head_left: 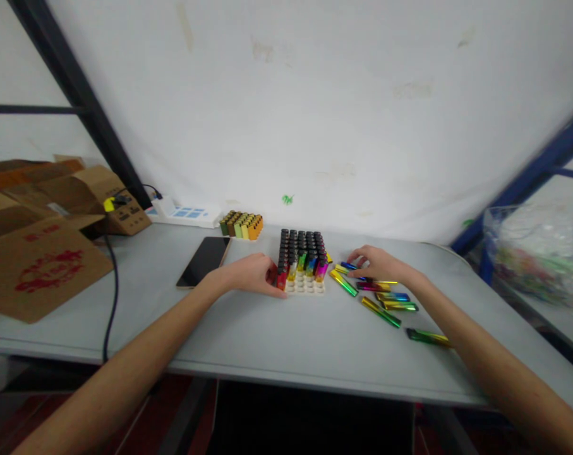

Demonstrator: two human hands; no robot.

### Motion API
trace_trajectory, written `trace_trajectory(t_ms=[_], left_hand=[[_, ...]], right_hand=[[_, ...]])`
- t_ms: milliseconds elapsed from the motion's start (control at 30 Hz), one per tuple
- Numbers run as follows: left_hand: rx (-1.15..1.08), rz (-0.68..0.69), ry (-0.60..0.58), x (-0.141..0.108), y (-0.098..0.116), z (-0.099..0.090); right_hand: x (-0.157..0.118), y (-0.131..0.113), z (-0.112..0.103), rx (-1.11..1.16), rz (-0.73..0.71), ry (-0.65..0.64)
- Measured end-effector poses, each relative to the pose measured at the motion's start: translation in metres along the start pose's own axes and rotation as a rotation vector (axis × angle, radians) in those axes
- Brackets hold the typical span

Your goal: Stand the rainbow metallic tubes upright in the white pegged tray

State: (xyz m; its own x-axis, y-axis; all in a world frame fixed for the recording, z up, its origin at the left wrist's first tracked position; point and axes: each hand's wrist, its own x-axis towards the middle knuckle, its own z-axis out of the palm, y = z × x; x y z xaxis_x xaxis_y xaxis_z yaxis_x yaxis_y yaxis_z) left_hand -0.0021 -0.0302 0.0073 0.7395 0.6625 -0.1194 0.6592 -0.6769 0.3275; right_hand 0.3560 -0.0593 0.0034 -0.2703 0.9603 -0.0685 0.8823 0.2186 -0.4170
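Observation:
A white lighter tray (305,286) stands mid-table, holding rows of upright black-topped lighters (301,243). Its front slots show bare, and colourful metallic lighters form the nearest filled row. My left hand (254,275) is closed around the tray's front left corner, thumb along the front edge, fingers against a red lighter (281,279). Just right of the tray, my right hand (376,262) reaches over loose lighters, thumb and fingers curved and apart. A blue lighter (348,266) lies between those fingertips. Nearby are a yellow-green lighter (343,282) and a gold-green one (381,312).
A smartphone (204,261) lies left of my left hand. Behind it are a block of yellow and brown lighters (241,225) and a white power strip (191,216). Cardboard boxes (44,253) and a black cable (112,297) occupy the left. A clear plastic bag (532,253) hangs right.

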Motion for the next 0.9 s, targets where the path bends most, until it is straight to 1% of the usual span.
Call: trace_trajectory(t_ms=[100, 200, 467, 567, 667, 700, 767, 833, 900], left_hand=[[0.006, -0.002, 0.002, 0.000, -0.001, 0.000], [0.015, -0.011, 0.001, 0.000, 0.000, 0.000], [0.026, -0.019, -0.005, 0.000, -0.001, 0.000], [0.032, -0.025, -0.011, 0.000, -0.001, 0.000], [0.032, -0.035, -0.015, 0.000, -0.001, 0.000], [0.030, -0.037, -0.015, 0.000, -0.001, 0.000], [0.027, -0.038, -0.019, 0.000, -0.001, 0.000], [0.028, -0.040, -0.024, 0.001, 0.000, 0.000], [0.031, -0.042, -0.025, 0.001, 0.001, -0.001]], right_hand=[[0.002, 0.002, 0.000, 0.041, 0.058, -0.008], [0.002, 0.005, 0.002, 0.029, 0.061, 0.023], [-0.006, 0.009, 0.001, 0.205, -0.042, 0.165], [-0.007, 0.006, 0.002, 0.217, -0.095, 0.198], [-0.009, -0.004, 0.002, 0.273, -0.120, 0.273], [-0.011, -0.008, 0.002, 0.336, -0.116, 0.292], [-0.016, -0.021, 0.001, 0.564, -0.101, 0.290], [-0.021, -0.035, -0.001, 0.870, -0.082, 0.230], [-0.026, -0.049, -0.001, 1.138, -0.051, 0.125]])
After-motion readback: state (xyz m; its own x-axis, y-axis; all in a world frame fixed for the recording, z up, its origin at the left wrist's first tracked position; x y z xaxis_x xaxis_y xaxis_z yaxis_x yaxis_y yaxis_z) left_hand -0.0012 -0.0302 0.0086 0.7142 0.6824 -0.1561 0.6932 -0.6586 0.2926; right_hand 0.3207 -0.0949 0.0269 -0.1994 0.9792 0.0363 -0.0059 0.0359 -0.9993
